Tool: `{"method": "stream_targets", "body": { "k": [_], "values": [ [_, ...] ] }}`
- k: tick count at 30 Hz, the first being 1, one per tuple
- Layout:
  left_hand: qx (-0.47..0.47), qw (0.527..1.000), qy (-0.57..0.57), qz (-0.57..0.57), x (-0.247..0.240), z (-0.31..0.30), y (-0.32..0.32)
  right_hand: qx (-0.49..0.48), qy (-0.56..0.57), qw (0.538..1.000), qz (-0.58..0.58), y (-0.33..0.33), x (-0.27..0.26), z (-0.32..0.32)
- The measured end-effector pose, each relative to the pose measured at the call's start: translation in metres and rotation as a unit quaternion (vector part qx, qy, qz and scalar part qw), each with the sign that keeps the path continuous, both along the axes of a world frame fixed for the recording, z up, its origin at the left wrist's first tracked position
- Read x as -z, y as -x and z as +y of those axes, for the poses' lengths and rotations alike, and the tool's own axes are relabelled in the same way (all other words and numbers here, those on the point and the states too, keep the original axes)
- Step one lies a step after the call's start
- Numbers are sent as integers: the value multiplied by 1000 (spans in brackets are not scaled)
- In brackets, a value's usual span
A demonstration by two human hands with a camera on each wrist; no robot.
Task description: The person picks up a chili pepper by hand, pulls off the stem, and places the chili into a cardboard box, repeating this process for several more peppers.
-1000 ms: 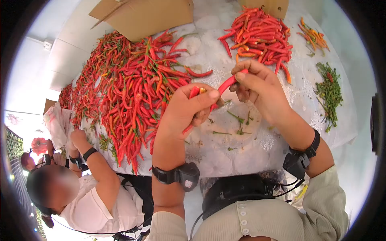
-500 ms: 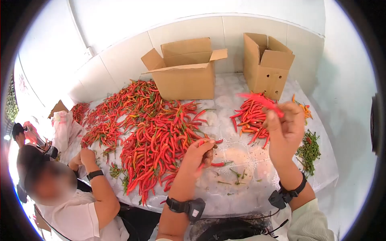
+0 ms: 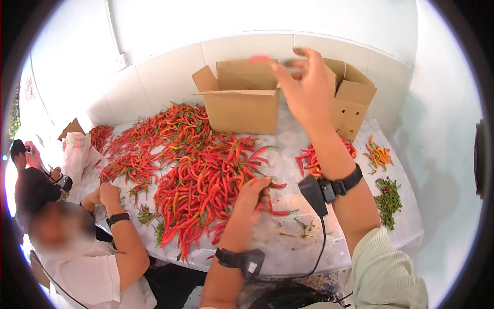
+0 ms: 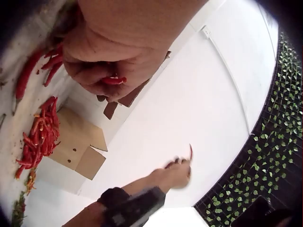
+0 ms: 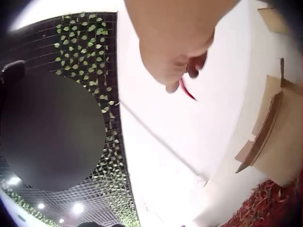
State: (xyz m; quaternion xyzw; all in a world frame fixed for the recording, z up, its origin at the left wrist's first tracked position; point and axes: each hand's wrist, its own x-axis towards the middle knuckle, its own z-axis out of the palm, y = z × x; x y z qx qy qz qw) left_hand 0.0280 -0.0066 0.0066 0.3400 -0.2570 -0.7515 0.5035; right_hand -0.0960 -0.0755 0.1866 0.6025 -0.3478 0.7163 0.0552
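My left hand (image 3: 251, 198) is at the right edge of a big heap of red chili peppers (image 3: 203, 190), fingers curled. In the left wrist view, a red chili pepper (image 4: 113, 81) shows inside that curled grip. My right hand (image 3: 307, 85) is raised in front of the two cardboard boxes, its thumb and fingers spread apart. A blurred red chili pepper (image 3: 260, 58) is right at its thumb tip, overlapping the back of the larger cardboard box (image 3: 242, 112). The right wrist view shows this chili pepper (image 5: 188, 91) slanting out beyond the fingertips.
A smaller cardboard box (image 3: 352, 110) stands behind a pile of red chilies (image 3: 311, 159), partly hidden by my right forearm. Orange chilies (image 3: 379, 154) and green stems (image 3: 388, 201) lie at the right. Loose stems (image 3: 303, 226) lie near my left hand. Another person (image 3: 92, 252) sits at the left.
My right hand has moved away from the left hand, up and then leftward with a red chili pepper, and its fingers have spread. The left hand keeps its grip. The head view has tilted up.
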Motion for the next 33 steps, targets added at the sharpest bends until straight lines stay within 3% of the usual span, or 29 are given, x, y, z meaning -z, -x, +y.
{"method": "stream_targets", "body": {
  "k": [3,6,9,16,22,26,31,33],
  "values": [
    [-6,1000,3,6,1,-1,0,-59,-28,998,-5,4,22,20],
    [-3,999,25,21,1,2,3,-109,-170,978,45,19,54,41],
    [-11,1000,26,9,1,2,4,-113,-237,957,122,34,99,51],
    [-69,998,-3,-14,0,-2,0,-156,-341,857,354,70,172,81],
    [-32,999,-27,24,3,-5,0,-201,-355,832,376,76,205,85],
    [-23,1000,1,-9,1,-3,3,-170,-341,835,396,80,203,88],
    [-62,992,47,-104,1,0,7,-199,-321,897,228,79,199,89],
    [-63,983,64,-158,1,0,12,-227,-334,901,162,78,194,91]
  ]
}}
